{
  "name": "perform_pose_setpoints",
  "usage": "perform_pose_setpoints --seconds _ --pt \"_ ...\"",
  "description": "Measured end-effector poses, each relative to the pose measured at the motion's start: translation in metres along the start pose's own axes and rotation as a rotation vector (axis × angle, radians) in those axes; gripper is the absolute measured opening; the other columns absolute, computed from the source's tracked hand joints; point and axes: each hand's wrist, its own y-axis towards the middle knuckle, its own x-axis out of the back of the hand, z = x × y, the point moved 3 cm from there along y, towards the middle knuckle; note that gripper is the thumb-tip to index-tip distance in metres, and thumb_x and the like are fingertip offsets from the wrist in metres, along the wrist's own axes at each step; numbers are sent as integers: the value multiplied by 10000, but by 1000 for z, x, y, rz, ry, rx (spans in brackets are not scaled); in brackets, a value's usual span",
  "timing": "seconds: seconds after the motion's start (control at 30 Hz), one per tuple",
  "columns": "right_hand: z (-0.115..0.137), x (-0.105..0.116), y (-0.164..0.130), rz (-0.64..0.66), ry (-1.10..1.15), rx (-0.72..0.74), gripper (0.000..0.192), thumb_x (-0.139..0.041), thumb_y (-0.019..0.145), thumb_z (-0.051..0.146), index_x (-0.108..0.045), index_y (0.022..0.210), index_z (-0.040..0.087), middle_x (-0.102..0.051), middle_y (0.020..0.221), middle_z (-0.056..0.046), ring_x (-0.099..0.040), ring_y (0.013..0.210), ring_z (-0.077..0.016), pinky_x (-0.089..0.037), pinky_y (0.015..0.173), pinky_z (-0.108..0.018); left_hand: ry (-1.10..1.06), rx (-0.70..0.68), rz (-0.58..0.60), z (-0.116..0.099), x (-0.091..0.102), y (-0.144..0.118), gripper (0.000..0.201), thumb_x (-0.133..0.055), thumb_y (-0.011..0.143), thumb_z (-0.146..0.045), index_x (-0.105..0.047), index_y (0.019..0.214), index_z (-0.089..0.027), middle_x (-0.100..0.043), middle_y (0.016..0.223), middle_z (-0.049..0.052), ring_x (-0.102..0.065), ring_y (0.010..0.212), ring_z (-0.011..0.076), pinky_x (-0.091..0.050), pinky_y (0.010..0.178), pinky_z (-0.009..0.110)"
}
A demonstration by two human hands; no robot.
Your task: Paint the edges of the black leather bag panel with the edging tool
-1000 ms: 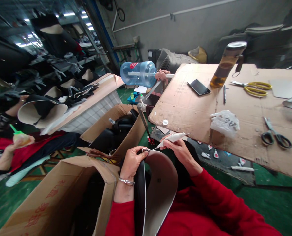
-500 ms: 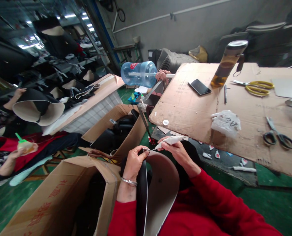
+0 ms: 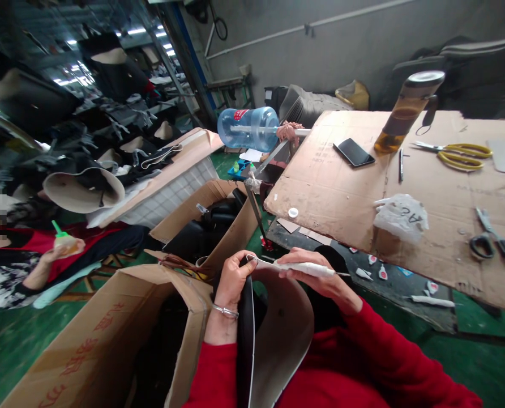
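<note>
**Glue tip at panel's top edge**

I see the curved grey panel [image 3: 278, 334] at 6 o'clock, upright over the lap. Left hand [image 3: 231, 277] pinches its top corner shut. Right hand [image 3: 316, 277] is closed round the white glue tube [image 3: 303, 267], nozzle at the corner. Step, I judge: gluing the edge. Next calls for a steady squeeze. Cardboard-topped table [image 3: 341, 192] lies at 1 o'clock.

Grey curved sheet [image 3: 278, 340] cut off at 6 o'clock; black-handled scissors [image 3: 496, 241] clipped at 3 o'clock; co-worker's face blurred at 9 o'clock.

An open brown cardboard box [image 3: 108, 340] blocks the left. The cardboard-covered counter [image 3: 341, 192] lies bare along its near-left edge; a crumpled white plastic bag [image 3: 401, 218] and black-handled scissors [image 3: 492, 241] crowd the near-right edge.
</note>
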Motion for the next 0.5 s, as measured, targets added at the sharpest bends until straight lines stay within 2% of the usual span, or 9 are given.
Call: perform_pose_setpoints --seconds 0.13,0.27,0.37,0.5 --pt "-2 -8 1 -173 80 -27 308 -684 1018 460 -687 1227 234 -735 1054 -54 -718 950 -224 -564 892 -326 22 -22 -24 -3 1 -4 187 -790 716 -319 -727 787 -157 -649 734 0 -551 693 151 -415 679 252" --pt "-8 -28 2 -169 -25 -17 446 -772 954 463 -626 1300 222 -706 1138 -75 -702 1017 -226 -561 916 -304 63 -35 -44 -4 4 -7 168 -774 736 -315 -732 791 -162 -667 752 4 -570 716 158 -426 702 252" --pt "-14 -36 1 -188 -99 -51 313 -682 1016 436 -668 1230 208 -706 1121 -83 -703 959 -216 -572 868 -288 96 -38 -42 -5 7 -7 156 -763 753 -311 -739 807 -167 -685 761 6 -584 729 166 -436 714 258" --pt "-16 -42 -5 -218 -38 -64 269 -665 1011 419 -713 1166 205 -717 1162 -91 -712 1026 -249 -585 915 -291 170 -62 -35 -19 10 -15 125 -742 757 -261 -780 825 -163 -736 806 26 -628 798 191 -453 771 271"
